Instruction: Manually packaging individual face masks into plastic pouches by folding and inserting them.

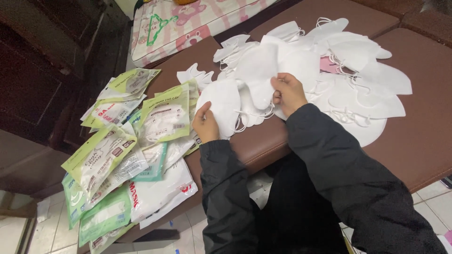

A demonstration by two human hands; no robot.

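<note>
**A:** What do you see from your end?

**B:** I'm looking down at both hands over the brown bench (263, 146). My left hand (205, 123) is pinching the lower edge of a single white mask (224, 101) that lies flat on the bench near its front edge. My right hand (288, 92) is closed on another white mask (257, 70), lifting it up off the heap.

**A:** How far along does it look?

**B:** Partway, I'd judge. On the left there's a spread of green-and-white packets (122, 155), quite a few, fanned out and hanging over the bench's edge. But the pile of loose masks (348, 70) to the right is still large, so most of the work looks left to do.

**A:** Anything in the way?

**B:** The ear loops (346, 115). They're tangled across the loose heap, so one mask could drag its neighbours along. The packets overlap untidily too, and the lowest ones look ready to slide to the tiled floor (431, 197).

**A:** And around that?

**B:** A pink patterned cushion (197, 21) with a green hanger (159, 28) on it, well behind the bench.
</note>
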